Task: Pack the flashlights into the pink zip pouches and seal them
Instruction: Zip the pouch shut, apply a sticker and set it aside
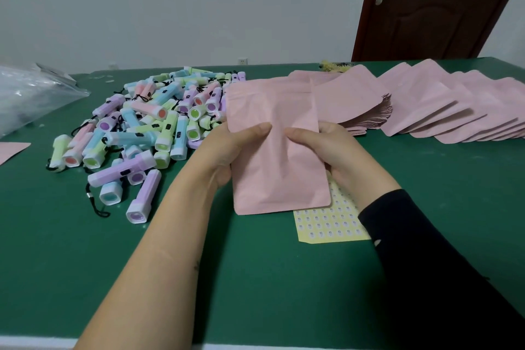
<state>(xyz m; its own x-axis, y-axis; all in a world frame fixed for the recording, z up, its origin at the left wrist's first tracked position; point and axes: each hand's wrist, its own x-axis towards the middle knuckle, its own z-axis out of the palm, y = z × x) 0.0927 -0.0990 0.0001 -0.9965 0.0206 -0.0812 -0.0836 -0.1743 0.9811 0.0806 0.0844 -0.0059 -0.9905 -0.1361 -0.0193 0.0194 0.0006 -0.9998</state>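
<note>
A pink zip pouch (272, 150) is held upright above the green table (255, 278), zip end pointing away from me. My left hand (227, 150) grips its left edge, thumb across the front. My right hand (335, 150) grips the right edge, thumb also pressed on the front near the middle. Whether anything is inside the pouch cannot be told. A heap of pastel flashlights (147, 128) in purple, blue, green and pink, with black wrist cords, lies to the left of my hands.
Stacks of flat pink pouches (426, 105) fan out across the right back of the table. A yellow sticker sheet (329, 221) lies under the held pouch. A clear plastic bag (31, 96) sits at far left, a brown door (426, 5) behind.
</note>
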